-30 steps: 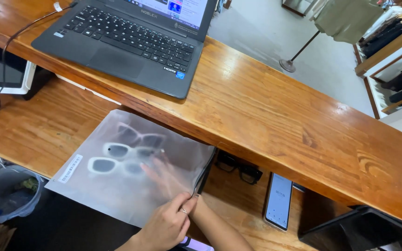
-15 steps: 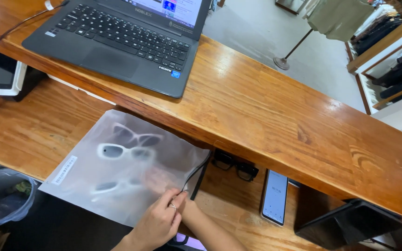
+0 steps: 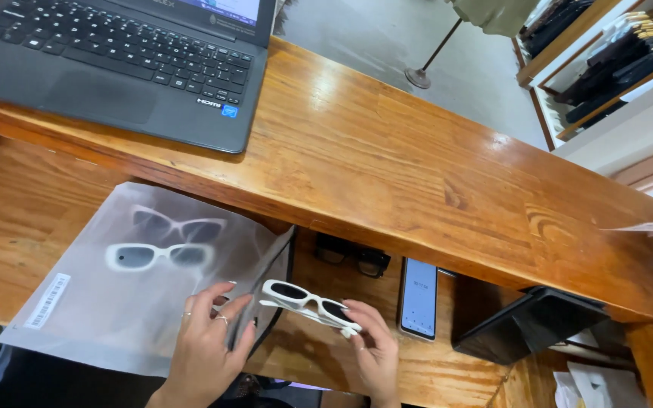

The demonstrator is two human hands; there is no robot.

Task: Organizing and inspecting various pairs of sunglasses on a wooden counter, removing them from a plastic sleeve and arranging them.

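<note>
White sunglasses beside frosted bag

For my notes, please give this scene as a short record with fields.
left hand: holds open the edge of the frosted plastic bag
right hand: holds white sunglasses beside the bag's opening
inside bag: two more white sunglasses
nearby: black glasses, phone, laptop
surface: wooden desk

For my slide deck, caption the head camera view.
Right hand draws white sunglasses from a frosted bag held open by the left hand.
</note>
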